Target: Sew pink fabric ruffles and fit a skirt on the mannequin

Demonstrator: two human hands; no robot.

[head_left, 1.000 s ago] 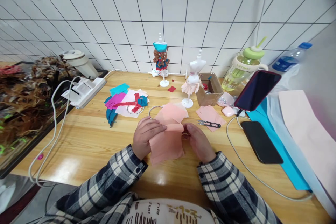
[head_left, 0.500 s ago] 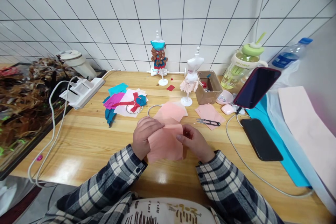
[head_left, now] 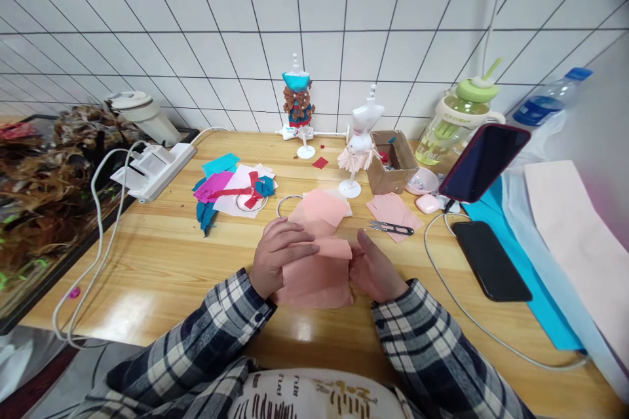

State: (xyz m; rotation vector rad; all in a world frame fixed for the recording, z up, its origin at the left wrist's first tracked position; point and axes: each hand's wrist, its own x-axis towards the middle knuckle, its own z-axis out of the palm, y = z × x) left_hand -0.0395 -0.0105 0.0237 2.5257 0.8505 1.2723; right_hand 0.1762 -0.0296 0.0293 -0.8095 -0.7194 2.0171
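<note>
Both my hands hold one piece of pale pink fabric (head_left: 317, 275) just above the wooden table's near edge. My left hand (head_left: 278, 256) grips its left side, fingers laid over the folded top edge. My right hand (head_left: 376, 267) holds the right side, thumb up and fingers behind the cloth. More pink fabric pieces (head_left: 319, 209) lie flat just beyond my hands. Small thread snips (head_left: 392, 228) rest on another pink piece (head_left: 390, 209) to the right. A small white mannequin (head_left: 361, 144) with a pink skirt stands behind them.
A second mannequin (head_left: 296, 101) in teal stands by the tiled wall. Coloured fabric scraps (head_left: 230, 190), a metal ring (head_left: 287, 204), a cardboard box (head_left: 393, 160), a power strip (head_left: 154, 170), a propped phone (head_left: 484, 160), a flat phone (head_left: 491, 260), a green bottle (head_left: 459, 121) and cables surround me.
The pink piece has gone from hanging long to a shorter, wider shape with a folded top edge. My right hand shifted along its right side, thumb now lifted.
</note>
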